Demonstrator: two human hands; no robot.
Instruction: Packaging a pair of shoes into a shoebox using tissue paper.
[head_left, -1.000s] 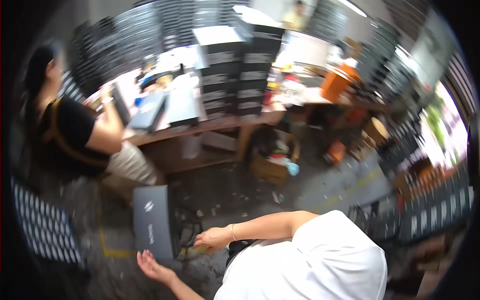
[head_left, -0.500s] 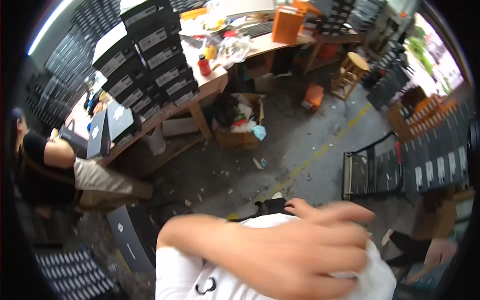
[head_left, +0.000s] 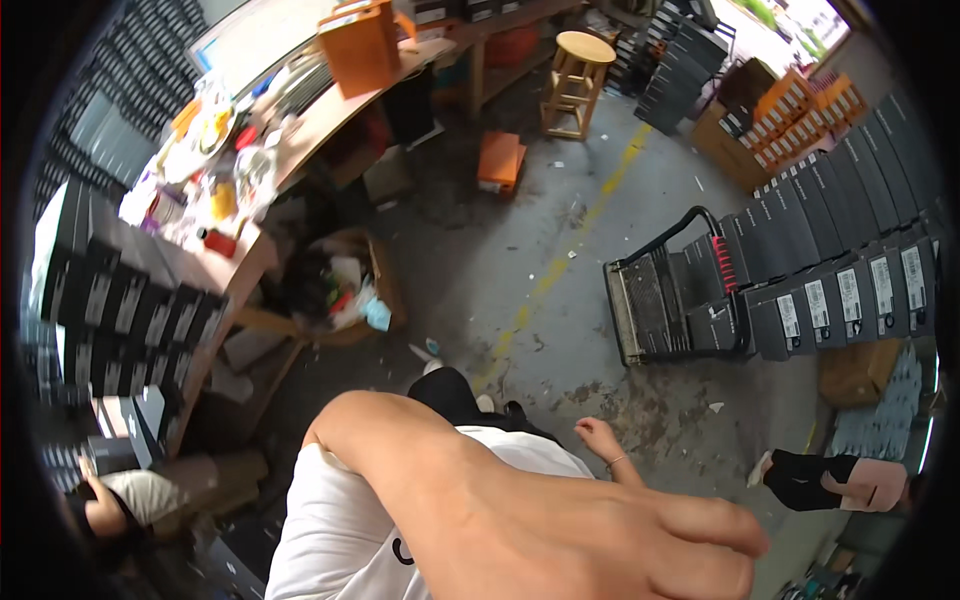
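Observation:
My left hand [head_left: 590, 520] looms large across the lower middle, its back turned up and the forearm bent across my white shirt [head_left: 330, 525]. Its fingers curve downward and the fingertips are out of sight, so what they touch is hidden. Beyond it, my right hand [head_left: 598, 440], with a thin bracelet at the wrist, hangs low over the grey floor. Those fingers look loosely curled in, and nothing shows in them. No object lies within reach of that hand; bare stained floor is below it.
Stacked dark shoe boxes [head_left: 850, 300] stand beside a flatbed trolley [head_left: 650, 310] on the right. A wooden stool [head_left: 580, 85] and orange box [head_left: 500, 162] are ahead. Left are a cluttered workbench [head_left: 305, 140], a carton of rubbish [head_left: 388, 285] and a co-worker [head_left: 125, 500]; another person [head_left: 830, 483] is at right.
My view has swung right, so bench, boxes and co-worker have slid left and the trolley nearer the middle. My left hand stays raised in front; my right hand now shows more fully.

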